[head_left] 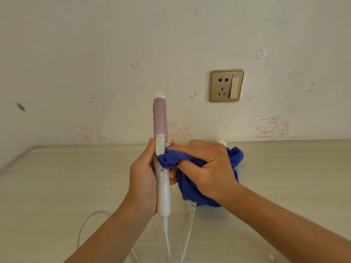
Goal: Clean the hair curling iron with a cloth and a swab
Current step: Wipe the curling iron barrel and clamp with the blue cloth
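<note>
I note the curling iron (161, 149) stands upright, barrel toward the wall, gripped round its white handle by the left hand (143, 173). The right hand (205, 168) bunches the blue cloth (190, 179) against its right side, just above the switch.

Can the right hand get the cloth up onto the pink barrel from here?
Probably yes. The right hand holds the blue cloth just below the pink barrel, which stands bare above; the left hand grips only the white handle.
</note>
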Demonstrator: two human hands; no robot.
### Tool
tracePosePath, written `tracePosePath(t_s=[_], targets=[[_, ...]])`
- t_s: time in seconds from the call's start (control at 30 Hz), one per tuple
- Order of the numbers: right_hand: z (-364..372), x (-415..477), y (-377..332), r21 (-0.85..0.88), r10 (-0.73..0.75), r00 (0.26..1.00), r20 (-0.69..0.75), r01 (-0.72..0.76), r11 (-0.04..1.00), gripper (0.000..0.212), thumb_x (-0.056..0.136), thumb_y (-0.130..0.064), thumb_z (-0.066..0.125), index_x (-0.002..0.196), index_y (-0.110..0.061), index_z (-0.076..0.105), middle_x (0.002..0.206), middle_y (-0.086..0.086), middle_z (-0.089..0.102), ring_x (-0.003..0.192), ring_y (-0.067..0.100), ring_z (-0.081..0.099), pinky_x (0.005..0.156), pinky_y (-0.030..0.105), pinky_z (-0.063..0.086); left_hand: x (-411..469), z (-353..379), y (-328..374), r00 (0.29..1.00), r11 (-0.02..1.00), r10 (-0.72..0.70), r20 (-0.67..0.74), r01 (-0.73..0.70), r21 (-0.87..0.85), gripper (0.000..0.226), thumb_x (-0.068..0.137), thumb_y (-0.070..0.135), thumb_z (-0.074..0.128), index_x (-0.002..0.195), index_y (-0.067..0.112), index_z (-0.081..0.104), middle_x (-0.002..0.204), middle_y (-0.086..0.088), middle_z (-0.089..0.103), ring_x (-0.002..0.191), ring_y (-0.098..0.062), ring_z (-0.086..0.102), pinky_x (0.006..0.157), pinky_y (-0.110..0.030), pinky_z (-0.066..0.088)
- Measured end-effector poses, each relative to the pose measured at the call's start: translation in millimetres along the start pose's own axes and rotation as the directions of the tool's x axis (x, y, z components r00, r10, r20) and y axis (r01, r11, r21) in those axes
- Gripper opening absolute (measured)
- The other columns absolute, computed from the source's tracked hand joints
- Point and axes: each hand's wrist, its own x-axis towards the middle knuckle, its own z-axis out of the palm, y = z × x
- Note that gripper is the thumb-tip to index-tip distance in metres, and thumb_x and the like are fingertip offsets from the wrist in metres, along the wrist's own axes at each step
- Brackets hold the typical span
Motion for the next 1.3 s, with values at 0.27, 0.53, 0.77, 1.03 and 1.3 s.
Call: tracePosePath(t_s=[0.27, 0.53, 0.77, 1.03, 1.3], targets=[[-4.3, 12.2, -6.3, 0.14, 0.166, 0.98, -0.114, -0.15, 0.979, 0.032, 0.087, 0.001, 0.06, 0.1, -0.018, 0.082, 0.093, -0.004, 0.079, 0.093, 0.02, 0.075, 0.087, 0.032, 0.059, -4.1, 8.2, -9.6, 0.996, 0.987, 0.038, 0.075, -0.049, 0.156, 0.038, 0.095, 0.039, 0.054, 0.072, 0.012, 0.067, 0.059, -0.007, 0.051, 0.047, -0.017, 0.047, 0.044, -0.027, 0.04], [-8.7, 21.6, -11.6, -0.012, 0.069, 0.997, -0.017, -0.07, 0.998, 0.036, 0.086, 0.002, 0.062, 0.101, -0.024, 0.082, 0.085, -0.007, 0.077, 0.08, 0.015, 0.073, 0.078, 0.032, 0.06, -5.9, 6.5, -3.7, 1.0, 0.993, -0.004, 0.023, 0.001, 0.115, 0.038, 0.097, 0.03, 0.049, 0.069, 0.01, 0.064, 0.059, -0.009, 0.048, 0.045, -0.017, 0.045, 0.041, -0.026, 0.036], [-13.6, 17.6, -10.6, -0.007, 0.072, 0.99, 0.118, -0.071, 0.997, 0.028, 0.094, -0.008, 0.062, 0.109, -0.021, 0.081, 0.09, -0.004, 0.078, 0.087, 0.019, 0.074, 0.084, 0.036, 0.06, -6.3, 7.9, -2.5, 0.98, 0.989, -0.067, 0.188, 0.04, 0.144, 0.03, 0.086, 0.037, 0.055, 0.073, 0.01, 0.053, 0.062, -0.01, 0.039, 0.047, -0.02, 0.034, 0.043, -0.028, 0.029], [-36.9, 36.2, 9.2, -0.135, 0.177, 0.971, -0.161, -0.2, 0.971, 0.021, 0.097, -0.009, 0.067, 0.106, -0.02, 0.082, 0.079, 0.0, 0.078, 0.069, 0.01, 0.069, 0.064, 0.024, 0.055, -11.9, 2.8, -3.6, 0.951, 0.926, -0.192, 0.243, 0.093, 0.366, 0.068, 0.071, 0.044, 0.07, 0.115, -0.003, 0.046, 0.066, -0.008, 0.047, 0.043, -0.017, 0.039, 0.043, -0.025, 0.033], [-16.7, 21.2, 0.8, -0.043, 0.129, 0.984, 0.124, -0.125, 0.991, 0.028, 0.093, -0.015, 0.065, 0.112, -0.03, 0.08, 0.094, -0.003, 0.082, 0.09, 0.018, 0.077, 0.086, 0.04, 0.062, -4.9, -5.8, 2.5, 0.968, 0.919, -0.08, 0.237, -0.021, 0.393, 0.021, 0.082, 0.031, 0.067, 0.086, 0.012, 0.058, 0.067, -0.012, 0.041, 0.047, -0.017, 0.039, 0.041, -0.024, 0.033]])
